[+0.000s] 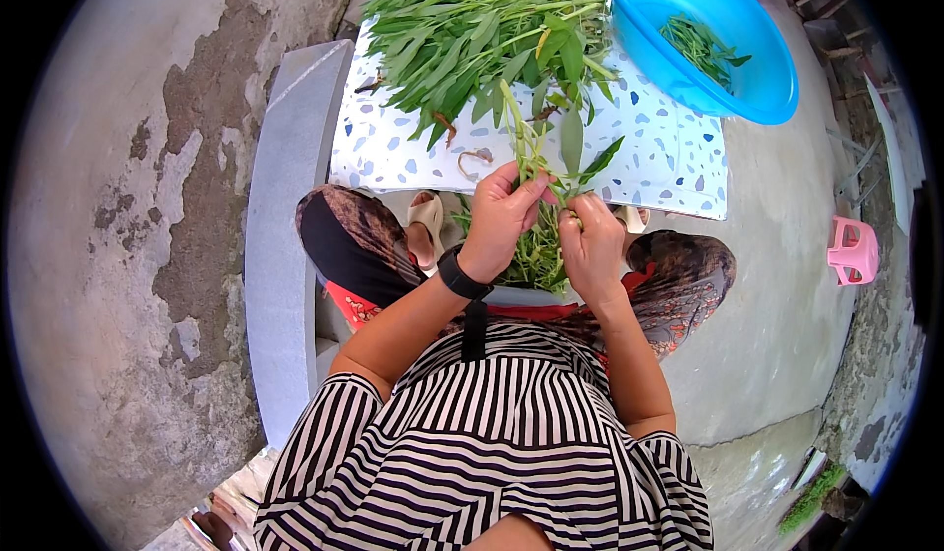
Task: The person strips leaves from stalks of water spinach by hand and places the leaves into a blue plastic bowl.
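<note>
My left hand [506, 215] pinches a green leafy stem, likely water spinach [520, 134], just past the near edge of the table. Close beside it, my right hand [591, 238] grips a lower, leafy part of the greens with curled fingers. A long leaf [602, 160] sticks out above the right hand. Beyond the hands, a large heap of the same greens [472, 42] lies on the table. Below them, between my knees, more stems and leaves [542, 256] fill a container whose pale rim [527, 297] shows in part.
A blue plastic basin [767, 72] with a few greens [700, 46] inside stands at the table's far right. The table has a white, spotted cover [656, 160]. A grey stone ledge [284, 241] runs along the left. A pink plastic stool [853, 251] is off to the right.
</note>
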### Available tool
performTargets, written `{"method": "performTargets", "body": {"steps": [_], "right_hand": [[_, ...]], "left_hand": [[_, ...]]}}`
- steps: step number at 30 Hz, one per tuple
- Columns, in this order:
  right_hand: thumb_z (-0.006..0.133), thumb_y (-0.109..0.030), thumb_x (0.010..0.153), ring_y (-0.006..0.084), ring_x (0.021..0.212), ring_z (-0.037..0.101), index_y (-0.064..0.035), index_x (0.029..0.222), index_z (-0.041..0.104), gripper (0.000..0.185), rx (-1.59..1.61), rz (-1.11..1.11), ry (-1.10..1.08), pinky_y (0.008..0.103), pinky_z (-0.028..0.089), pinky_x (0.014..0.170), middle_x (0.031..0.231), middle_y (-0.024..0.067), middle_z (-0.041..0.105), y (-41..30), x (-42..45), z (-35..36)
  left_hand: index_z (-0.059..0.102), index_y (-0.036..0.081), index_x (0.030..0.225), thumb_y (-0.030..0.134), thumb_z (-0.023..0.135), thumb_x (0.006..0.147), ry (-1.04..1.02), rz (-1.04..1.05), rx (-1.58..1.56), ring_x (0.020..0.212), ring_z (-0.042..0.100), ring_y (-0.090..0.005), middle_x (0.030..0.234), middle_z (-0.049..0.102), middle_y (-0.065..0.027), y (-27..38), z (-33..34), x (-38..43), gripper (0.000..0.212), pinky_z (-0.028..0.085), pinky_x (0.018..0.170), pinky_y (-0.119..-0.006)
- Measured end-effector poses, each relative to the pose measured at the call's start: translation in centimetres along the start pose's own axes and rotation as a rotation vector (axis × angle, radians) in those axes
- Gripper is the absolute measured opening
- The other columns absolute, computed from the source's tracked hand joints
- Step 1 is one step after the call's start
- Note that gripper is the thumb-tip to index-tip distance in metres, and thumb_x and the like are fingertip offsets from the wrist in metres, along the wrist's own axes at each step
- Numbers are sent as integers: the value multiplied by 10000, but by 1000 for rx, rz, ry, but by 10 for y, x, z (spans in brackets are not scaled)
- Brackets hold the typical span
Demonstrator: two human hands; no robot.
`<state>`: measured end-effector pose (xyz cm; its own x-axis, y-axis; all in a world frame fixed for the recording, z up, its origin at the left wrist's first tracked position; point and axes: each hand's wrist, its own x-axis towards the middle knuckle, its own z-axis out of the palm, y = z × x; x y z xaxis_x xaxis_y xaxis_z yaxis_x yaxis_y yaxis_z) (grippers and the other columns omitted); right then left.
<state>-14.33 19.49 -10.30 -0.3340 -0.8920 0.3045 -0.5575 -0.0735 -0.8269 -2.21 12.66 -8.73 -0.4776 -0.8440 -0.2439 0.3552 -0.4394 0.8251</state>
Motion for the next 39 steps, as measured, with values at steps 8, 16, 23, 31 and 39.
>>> {"method": "performTargets", "body": {"steps": [8, 16, 23, 31, 39], "right_hand": [[452, -158, 849, 112, 616, 349, -90, 749, 412, 127, 1471, 660, 272, 237, 314, 515, 703, 3, 375, 55, -3, -51], [442, -195, 933, 133, 517, 476, -30, 869, 485, 182, 952, 696, 491, 227, 397, 474, 735, 47, 518, 37, 2, -81], [476, -196, 924, 52, 482, 328, -40, 852, 494, 173, 1076, 676, 249, 178, 251, 411, 657, -7, 414, 44, -6, -82], [490, -165, 901, 57, 495, 364, -23, 857, 498, 149, 1108, 660, 259, 185, 265, 424, 671, 10, 449, 52, -9, -84], [511, -146, 901, 36, 458, 271, -15, 884, 516, 132, 982, 667, 182, 184, 217, 404, 593, -51, 328, 38, -7, -75]], "left_hand": [[561, -35, 1002, 113, 657, 741, -278, 390, 876, 714, 552, -269, 776, 566, -138, 3, -10, -16, 315, 442, 642, -321], [641, 25, 860, 201, 690, 702, -334, 422, 1222, 767, 566, -316, 780, 557, -125, 11, 0, 31, 242, 459, 676, -396], [632, 57, 921, 64, 615, 749, 312, 899, 1552, 741, 573, -298, 842, 569, -101, 45, -8, 166, 172, 466, 645, -382], [639, 55, 812, 91, 637, 735, 353, 1060, 1411, 590, 568, -220, 735, 579, -65, 67, -19, 168, 85, 456, 542, -329], [593, -13, 920, 113, 599, 855, 88, 309, 225, 564, 536, -74, 783, 624, -69, 108, -4, 90, 142, 423, 484, -173]]}}
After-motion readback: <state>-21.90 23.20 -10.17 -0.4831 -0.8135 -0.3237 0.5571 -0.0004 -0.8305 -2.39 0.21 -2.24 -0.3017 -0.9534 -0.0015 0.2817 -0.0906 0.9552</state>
